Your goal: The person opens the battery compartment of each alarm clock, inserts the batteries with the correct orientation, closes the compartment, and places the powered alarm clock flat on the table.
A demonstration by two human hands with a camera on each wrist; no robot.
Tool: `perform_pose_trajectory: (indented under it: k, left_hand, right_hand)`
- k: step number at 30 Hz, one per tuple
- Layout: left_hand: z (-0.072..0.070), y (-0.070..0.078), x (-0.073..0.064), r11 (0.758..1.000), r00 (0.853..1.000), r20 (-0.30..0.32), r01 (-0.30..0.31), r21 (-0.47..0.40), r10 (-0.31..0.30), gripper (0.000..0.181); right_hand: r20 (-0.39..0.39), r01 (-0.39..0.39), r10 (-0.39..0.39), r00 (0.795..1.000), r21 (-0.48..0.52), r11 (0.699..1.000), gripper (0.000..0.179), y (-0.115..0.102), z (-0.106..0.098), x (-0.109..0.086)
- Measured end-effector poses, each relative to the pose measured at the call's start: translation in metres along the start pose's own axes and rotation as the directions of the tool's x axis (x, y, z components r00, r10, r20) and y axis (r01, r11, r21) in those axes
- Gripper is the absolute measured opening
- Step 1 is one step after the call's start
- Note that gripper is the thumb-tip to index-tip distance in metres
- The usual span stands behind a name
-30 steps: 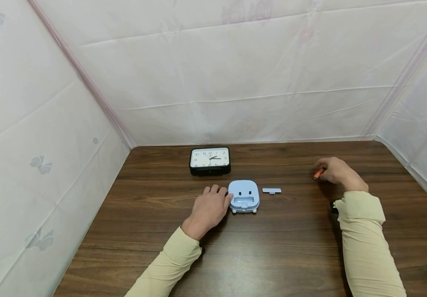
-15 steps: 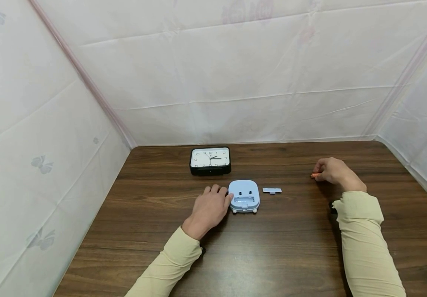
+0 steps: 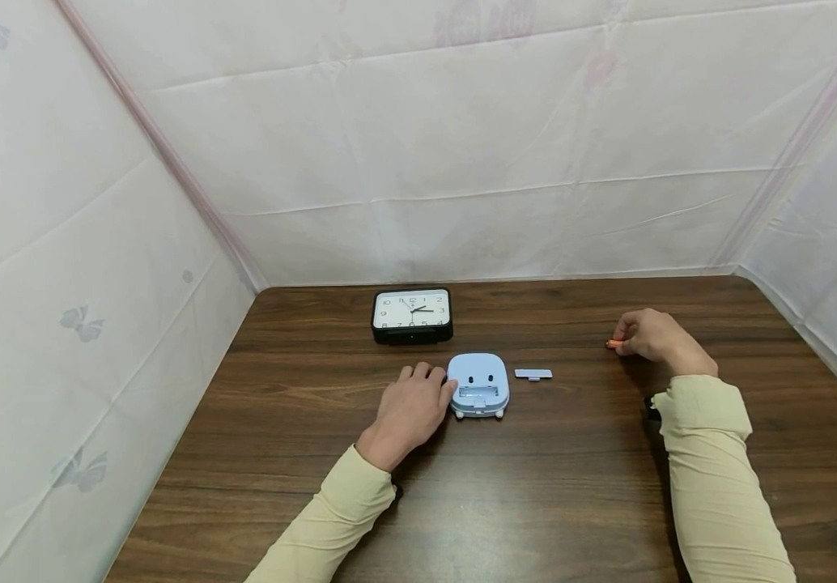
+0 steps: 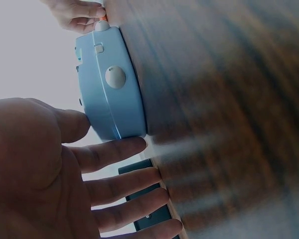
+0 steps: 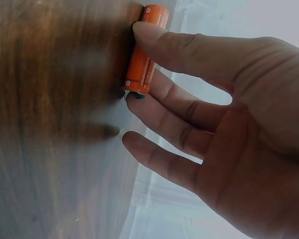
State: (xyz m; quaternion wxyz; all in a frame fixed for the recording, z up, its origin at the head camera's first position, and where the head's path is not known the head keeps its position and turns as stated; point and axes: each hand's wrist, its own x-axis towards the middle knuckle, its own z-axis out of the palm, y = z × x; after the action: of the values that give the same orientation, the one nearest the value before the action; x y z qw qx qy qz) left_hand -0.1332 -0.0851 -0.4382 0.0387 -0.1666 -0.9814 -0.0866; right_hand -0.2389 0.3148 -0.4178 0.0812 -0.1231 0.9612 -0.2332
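A small light blue alarm clock [image 3: 478, 374] lies on its front, its battery compartment uncovered and facing up. At the clock's left side is my left hand [image 3: 413, 405]; in the left wrist view the thumb is at its upper edge and the index finger at its lower edge, holding it between them. The other fingers spread out straight. My right hand [image 3: 653, 334] pinches an orange battery [image 5: 145, 52] between thumb and fingers, close over the table at the right. To the clock's right lies its light blue battery cover [image 3: 533, 374].
A black rectangular clock [image 3: 413, 314] with a white dial stands behind the blue clock, near the back of the brown wooden table [image 3: 506, 502]. White sheeting [image 3: 462, 162] hangs along the back and both sides.
In the right hand, the battery has turned from slanting to nearly level and shifted slightly left. The left hand and the blue clock have not moved.
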Motion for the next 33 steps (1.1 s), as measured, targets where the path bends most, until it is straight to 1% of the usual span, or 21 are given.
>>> perform_pose_trajectory:
  k: [5,9,14,17,25,33]
  left_hand:
    - [-0.001,0.001,0.000,1.000,1.000,0.000,-0.002,0.001,0.002,0.042]
    - [0.000,0.001,0.000,1.000,1.000,0.002,-0.003,0.001,0.003,0.042]
    - [0.001,0.001,0.000,1.000,1.000,-0.006,-0.010,0.003,0.010,0.040]
    - [0.001,0.001,0.000,1.000,1.000,-0.004,-0.006,0.000,0.006,0.040]
    - [0.000,0.002,0.000,1.000,1.000,0.003,0.004,-0.003,-0.004,0.042]
    - [0.000,0.001,0.000,1.000,1.000,0.011,0.011,-0.009,-0.011,0.042]
  right_hand:
    - [0.008,0.013,-0.013,1.000,-0.006,1.000,0.011,0.000,0.001,0.001]
    - [0.008,0.017,-0.017,1.000,-0.006,1.000,0.012,-0.006,0.001,0.001]
    - [-0.006,0.050,-0.050,0.999,-0.020,0.999,0.011,-0.017,0.001,0.001]
    - [-0.009,0.078,-0.078,0.997,-0.029,0.997,0.010,-0.025,0.001,0.002]
    - [-0.008,0.115,-0.115,0.993,-0.053,0.992,0.009,-0.047,0.003,0.003]
    - [-0.015,0.176,-0.178,0.984,-0.062,0.982,0.009,-0.063,0.004,0.002]
